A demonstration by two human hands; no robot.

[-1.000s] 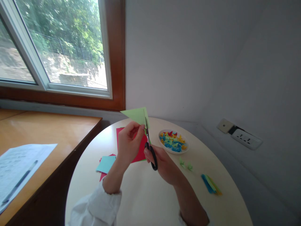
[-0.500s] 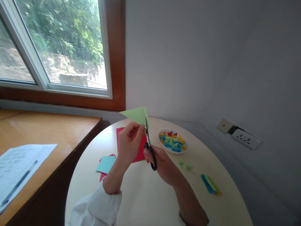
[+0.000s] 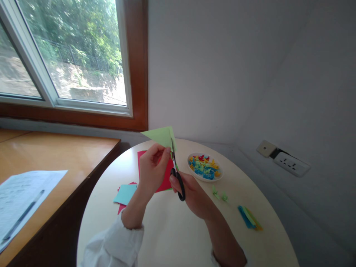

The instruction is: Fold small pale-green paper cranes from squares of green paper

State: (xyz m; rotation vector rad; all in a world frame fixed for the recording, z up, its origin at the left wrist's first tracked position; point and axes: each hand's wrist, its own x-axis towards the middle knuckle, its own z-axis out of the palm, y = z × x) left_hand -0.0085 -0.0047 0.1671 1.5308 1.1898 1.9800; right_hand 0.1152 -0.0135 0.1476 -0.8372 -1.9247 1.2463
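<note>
Light green folded paper triangle (image 3: 162, 136), held upright above the far part of the round cream desk (image 3: 178, 230). The left hand (image 3: 152, 171) pinches its lower edge, the grip closed on the paper between thumb and fingertips. The right hand (image 3: 193, 195) has its grip closed through the handles of the black-handled scissors (image 3: 177, 177), whose blades point up and enter the sheet at its lower right edge, just beside the left thumb. The cut appears to be in its early part: the blades sit low in the paper, and most of the triangle above them looks whole. A large red paper sheet (image 3: 167, 174) lies flat beneath the hands; a small light blue paper square (image 3: 125, 193) lies to the left over more red paper. To the right stands a white oval dish (image 3: 205, 167) filled with small folded pieces in several colours, then 2 small green folded pieces (image 3: 219, 194) and a small stack of blue, green and orange paper strips (image 3: 249, 218). A printed white sheet (image 3: 19, 196) with a pen on it rests on the adjoining wooden desk (image 3: 63, 155).
</note>
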